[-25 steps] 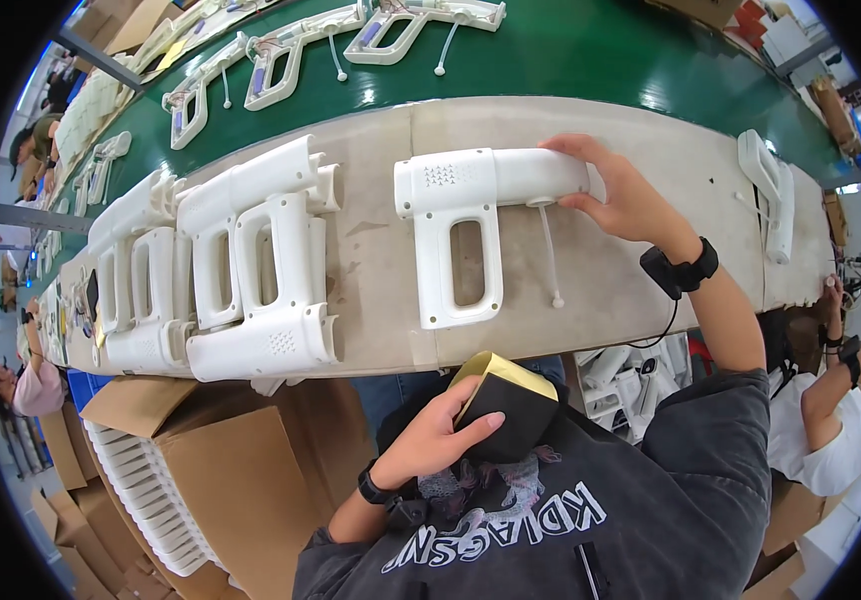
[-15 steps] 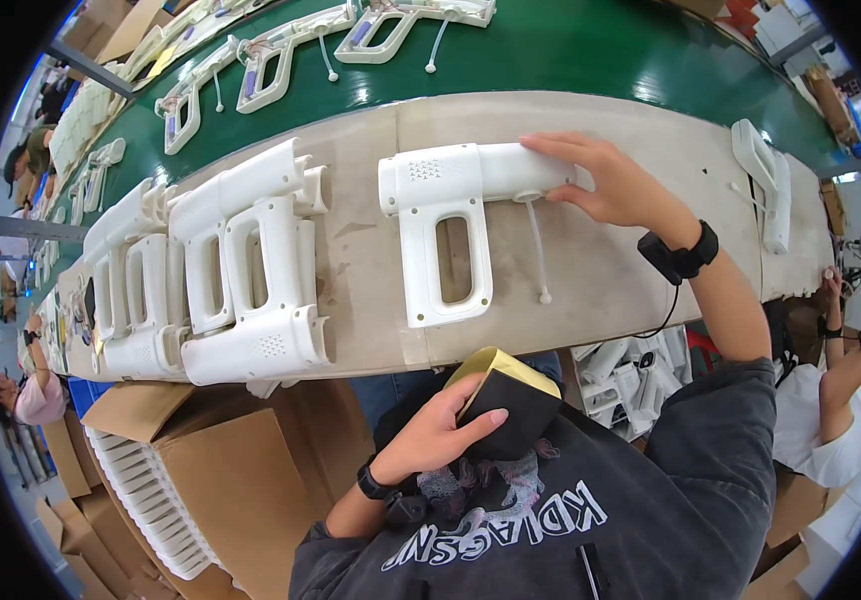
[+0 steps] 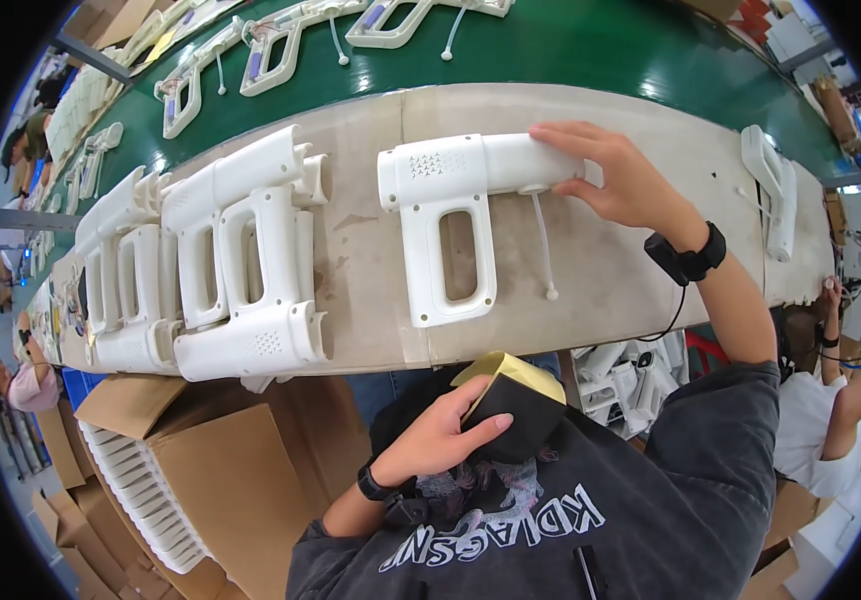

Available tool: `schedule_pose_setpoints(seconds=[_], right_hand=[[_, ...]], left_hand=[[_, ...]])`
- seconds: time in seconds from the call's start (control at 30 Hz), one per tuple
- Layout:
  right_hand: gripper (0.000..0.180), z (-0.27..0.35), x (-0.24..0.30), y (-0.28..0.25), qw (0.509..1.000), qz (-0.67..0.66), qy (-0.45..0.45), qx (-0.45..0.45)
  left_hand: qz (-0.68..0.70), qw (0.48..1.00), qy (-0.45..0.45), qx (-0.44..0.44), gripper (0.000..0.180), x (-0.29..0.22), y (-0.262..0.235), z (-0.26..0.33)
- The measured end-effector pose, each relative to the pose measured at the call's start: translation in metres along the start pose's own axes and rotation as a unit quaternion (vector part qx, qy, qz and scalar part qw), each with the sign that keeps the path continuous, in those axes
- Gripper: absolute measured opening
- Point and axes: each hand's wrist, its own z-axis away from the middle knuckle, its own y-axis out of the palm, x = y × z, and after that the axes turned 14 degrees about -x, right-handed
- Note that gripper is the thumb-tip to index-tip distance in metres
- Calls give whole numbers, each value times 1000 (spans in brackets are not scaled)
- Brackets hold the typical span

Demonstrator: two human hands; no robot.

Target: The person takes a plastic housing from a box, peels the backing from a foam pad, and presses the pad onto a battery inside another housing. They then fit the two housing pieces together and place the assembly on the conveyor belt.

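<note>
A white plastic gun-shaped housing (image 3: 451,310) with a looped handle and a patch of small vent marks lies in front of me on the bench. My right hand (image 3: 616,175) holds the right end of its barrel, fingers over the top and thumb below. From under the barrel hangs a thin white tube (image 3: 545,245) with a small round tip. Close to my body, my left hand (image 3: 441,435) grips a folded black sheet with a yellow inner side (image 3: 523,412), thumb on the black face.
To the left, several matching white housings (image 3: 251,340) stand in stacked rows. Beyond the beige bench top (image 3: 371,290) runs a green conveyor belt (image 3: 591,50) with open housing halves. Another white housing (image 3: 776,190) lies far right. Below are a cardboard box (image 3: 241,480) and a bin of white parts (image 3: 631,380).
The whole view has shifted slightly. My right hand keeps its place on the barrel, and my left hand still holds the folded sheet.
</note>
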Motion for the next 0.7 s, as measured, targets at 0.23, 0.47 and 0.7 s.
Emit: schedule_pose_setpoints(seconds=[0.23, 0.47, 0.7], right_hand=[[73, -5, 4, -4, 1000, -17, 7, -10], [72, -3, -4, 4, 1000, -14, 9, -11], [59, -8, -27, -2, 992, -82, 86, 47]], left_hand=[[-8, 1000, -5, 0, 43, -1, -2, -3], [-11, 1000, -19, 5, 43, -3, -1, -8], [-42, 999, 22, 10, 43, -15, 0, -5]])
